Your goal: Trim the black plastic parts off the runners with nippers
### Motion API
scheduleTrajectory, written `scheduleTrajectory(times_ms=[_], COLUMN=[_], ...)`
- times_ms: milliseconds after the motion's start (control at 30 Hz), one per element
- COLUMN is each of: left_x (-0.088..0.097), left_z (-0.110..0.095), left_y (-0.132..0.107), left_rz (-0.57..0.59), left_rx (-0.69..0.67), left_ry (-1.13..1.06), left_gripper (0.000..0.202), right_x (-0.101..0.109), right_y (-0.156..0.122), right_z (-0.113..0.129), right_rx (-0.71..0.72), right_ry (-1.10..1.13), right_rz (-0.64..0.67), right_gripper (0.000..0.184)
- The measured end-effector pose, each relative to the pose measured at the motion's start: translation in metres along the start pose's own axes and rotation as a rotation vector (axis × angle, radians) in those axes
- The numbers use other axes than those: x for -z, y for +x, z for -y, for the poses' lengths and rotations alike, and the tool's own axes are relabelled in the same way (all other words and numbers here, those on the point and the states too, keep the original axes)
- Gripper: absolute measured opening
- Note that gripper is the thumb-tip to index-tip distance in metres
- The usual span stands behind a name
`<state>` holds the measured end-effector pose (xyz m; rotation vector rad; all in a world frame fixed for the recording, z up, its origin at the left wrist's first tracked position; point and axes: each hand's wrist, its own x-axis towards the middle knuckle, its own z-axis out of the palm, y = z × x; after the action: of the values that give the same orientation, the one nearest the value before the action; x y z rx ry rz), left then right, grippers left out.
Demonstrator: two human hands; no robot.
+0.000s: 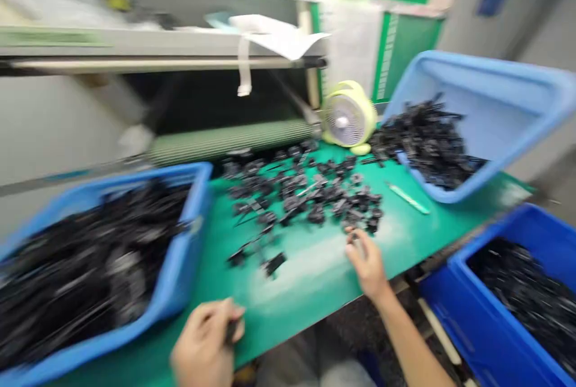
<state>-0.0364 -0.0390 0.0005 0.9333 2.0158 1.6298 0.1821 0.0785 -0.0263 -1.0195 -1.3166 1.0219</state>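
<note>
A glossy green tabletop [297, 300] lies beneath the right fingers [361, 237]; beyond them rise a pale shelf [180, 43] and green board [414, 51], to their right a grey wall [544, 9], below them dark floor [355, 330].

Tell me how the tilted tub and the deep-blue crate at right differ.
The tilted tub is pale blue, the crate deep blue. The tub leans toward the table, black parts spilling past its rim; the crate stands upright beside the table, its parts inside. Both hold black parts.
</note>
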Motion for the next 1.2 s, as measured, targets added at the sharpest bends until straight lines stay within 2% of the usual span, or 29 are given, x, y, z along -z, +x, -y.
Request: scheduleTrajectory(times_ms=[67, 100, 233, 333, 467, 633, 767, 900, 1033, 1133, 1200], left_x=[0.005, 0.003, -0.018, -0.028, -0.024, -0.006, -0.008, -0.035, -0.083, -0.115, -0.124], left_z=[0.006, 0.007, -0.006, -0.016, -0.011, 0.006, 0.003, -0.013, -0.031, -0.036, -0.036], left_y=[-0.001, 0.0, 0.009, 0.012, 0.011, 0.011, 0.013, 0.004, -0.005, 0.004, 0.012], left_rz=[0.006, 0.062, 0.234, 0.309, 0.374, 0.399, 0.363, 0.442, 0.58, 0.624, 0.622], left_rx=[0.014, -0.024, -0.126, -0.101, -0.099, -0.156, -0.14, -0.209, -0.341, -0.389, -0.396], left_ry=[0.151, 0.264, 0.705, 0.849, 0.793, 0.435, 0.46, 0.644, 0.868, 0.911, 0.858], left_gripper=[0.032, 0.029, 0.051, 0.055, 0.046, 0.049, 0.05, 0.057, 0.065, 0.047, 0.035], right_x=[0.006, 0.009, 0.016, 0.019, 0.019, 0.017, 0.016, 0.015, 0.016, 0.015, 0.013], right_y=[-0.005, -0.005, -0.009, -0.013, -0.014, -0.014, -0.016, -0.016, -0.015, -0.014, -0.014], right_z=[-0.015, -0.023, -0.041, -0.041, -0.038, -0.037, -0.035, -0.031, -0.03, -0.031, -0.03], right_rx=[-0.064, -0.091, -0.138, -0.131, -0.141, -0.138, -0.127, -0.107, -0.116, -0.112, -0.113], right_ry=[0.032, 0.029, -0.005, 0.014, 0.034, -0.003, -0.045, -0.095, -0.109, -0.09, -0.051], right_rz=[0.059, 0.072, 0.048, 0.03, 0.063, 0.083, 0.097, 0.114, 0.125, 0.106, 0.087], right_gripper=[0.036, 0.036, 0.041, 0.041, 0.04, 0.041, 0.037, 0.038, 0.041, 0.043, 0.042])
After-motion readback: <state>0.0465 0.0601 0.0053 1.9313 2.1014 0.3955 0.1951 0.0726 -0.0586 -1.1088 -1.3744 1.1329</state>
